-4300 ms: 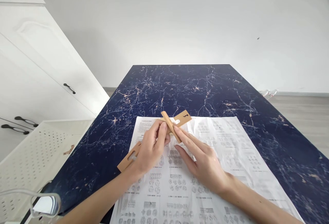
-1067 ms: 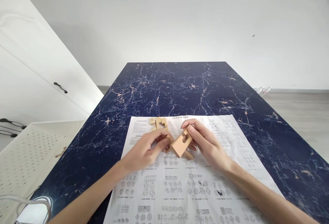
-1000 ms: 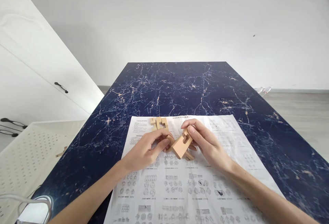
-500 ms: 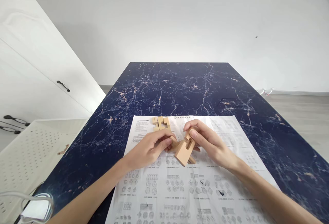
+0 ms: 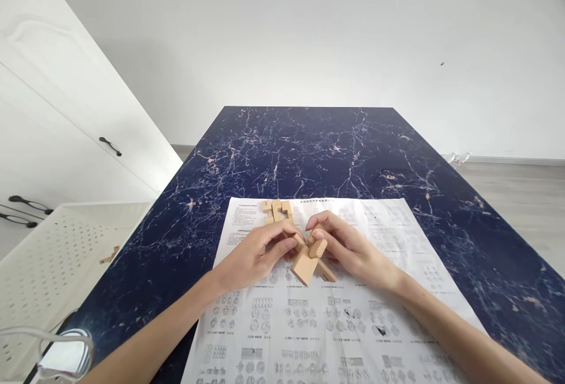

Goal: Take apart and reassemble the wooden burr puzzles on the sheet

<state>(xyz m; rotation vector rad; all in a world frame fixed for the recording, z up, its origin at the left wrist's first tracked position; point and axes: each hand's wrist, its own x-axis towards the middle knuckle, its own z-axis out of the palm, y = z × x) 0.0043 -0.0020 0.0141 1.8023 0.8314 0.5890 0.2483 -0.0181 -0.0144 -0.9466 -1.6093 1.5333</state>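
Near the front edge of the dark blue marbled surface [image 5: 318, 149], on a printed instruction sheet [image 5: 335, 325], both hands grip interlocked wooden puzzle pieces [image 5: 309, 259]. Pale, square-cut bars cross at angles, one end blunt and facing the viewer. Her left hand [image 5: 253, 254] pinches one bar; the right hand [image 5: 348, 249] grasps the other from above. A smaller notched wooden cluster [image 5: 277, 211] lies by the sheet's far edge.

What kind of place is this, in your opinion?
Probably a room in a home, used as a hobby spot: a dark blue marble-pattern table, a white cabinet with dark handles beside it, and a printed instruction sheet under wooden puzzle pieces.
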